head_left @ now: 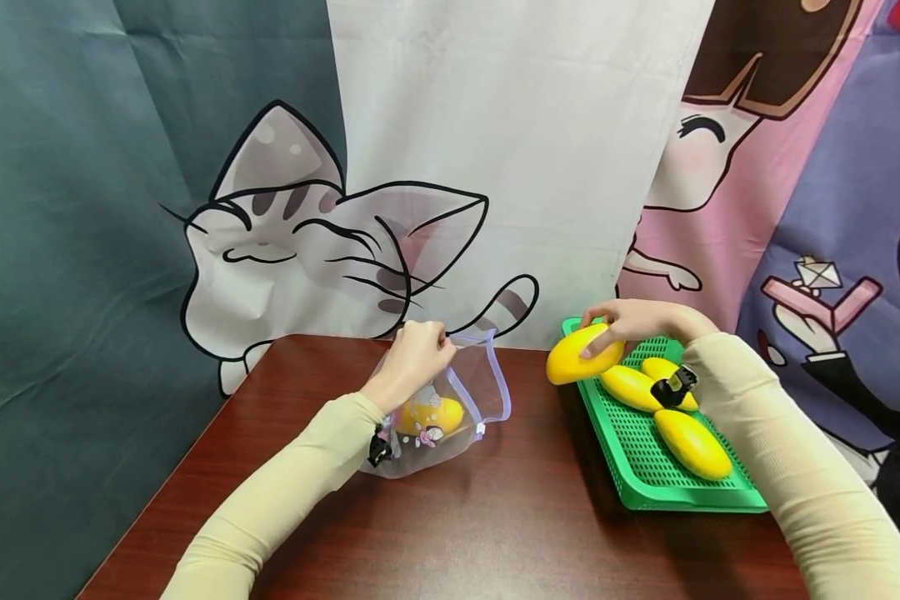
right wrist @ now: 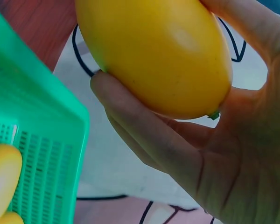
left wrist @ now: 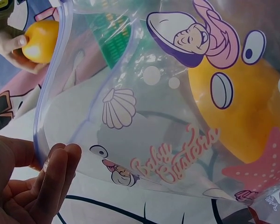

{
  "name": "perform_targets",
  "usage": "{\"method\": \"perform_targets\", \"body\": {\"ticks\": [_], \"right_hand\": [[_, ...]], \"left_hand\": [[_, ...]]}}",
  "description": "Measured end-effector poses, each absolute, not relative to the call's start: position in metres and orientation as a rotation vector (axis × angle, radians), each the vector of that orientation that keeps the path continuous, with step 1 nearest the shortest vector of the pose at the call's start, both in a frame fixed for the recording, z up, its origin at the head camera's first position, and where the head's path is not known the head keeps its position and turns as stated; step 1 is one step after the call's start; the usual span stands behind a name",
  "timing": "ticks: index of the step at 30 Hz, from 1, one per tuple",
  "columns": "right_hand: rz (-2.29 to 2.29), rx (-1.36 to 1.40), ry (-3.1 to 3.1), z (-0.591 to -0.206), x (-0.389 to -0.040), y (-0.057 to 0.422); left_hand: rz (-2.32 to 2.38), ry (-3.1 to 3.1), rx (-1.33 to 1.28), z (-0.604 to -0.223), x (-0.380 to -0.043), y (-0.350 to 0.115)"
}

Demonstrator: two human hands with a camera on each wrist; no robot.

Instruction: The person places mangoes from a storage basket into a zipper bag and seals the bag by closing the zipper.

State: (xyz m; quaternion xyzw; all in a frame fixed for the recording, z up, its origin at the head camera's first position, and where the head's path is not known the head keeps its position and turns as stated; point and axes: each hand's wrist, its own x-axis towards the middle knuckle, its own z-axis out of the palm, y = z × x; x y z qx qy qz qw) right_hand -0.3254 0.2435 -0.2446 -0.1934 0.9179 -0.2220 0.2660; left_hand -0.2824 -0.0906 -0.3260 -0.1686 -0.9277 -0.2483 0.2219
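Note:
My left hand (head_left: pixel 416 358) pinches the edge of a clear zip bag (left wrist: pixel 116 154) printed with shells and a starfish. Inside the bag lies one yellow mango (head_left: pixel 447 414), seen through the plastic. The bag's mouth, with a lilac zip strip, gapes toward the right. My right hand (head_left: pixel 633 319) grips another yellow mango (head_left: pixel 572 357) above the left rim of a green basket (head_left: pixel 690 499). Thumb and fingers wrap around this mango, and its small green stem end (right wrist: pixel 214 115) shows near the palm.
Several mangoes (head_left: pixel 692 444) lie in the perforated green basket, on the right of the dark red-brown table (head_left: pixel 510 517). A cloth backdrop (head_left: pixel 435 250) with a cartoon cat hangs behind the table's far edge.

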Motion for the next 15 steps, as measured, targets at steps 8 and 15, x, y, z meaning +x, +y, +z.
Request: {"method": "perform_targets", "body": {"ticks": [8, 15], "right_hand": [[-0.628, -0.538, 2.481, -0.251, -0.331, 0.212], [-0.654, -0.585, 2.477, -0.259, -0.334, 0.185]], "left_hand": [[-0.686, -2.562, -0.453, -0.326, -0.283, -0.091], [-0.679, -2.562, -0.452, -0.327, -0.284, -0.092]]}}
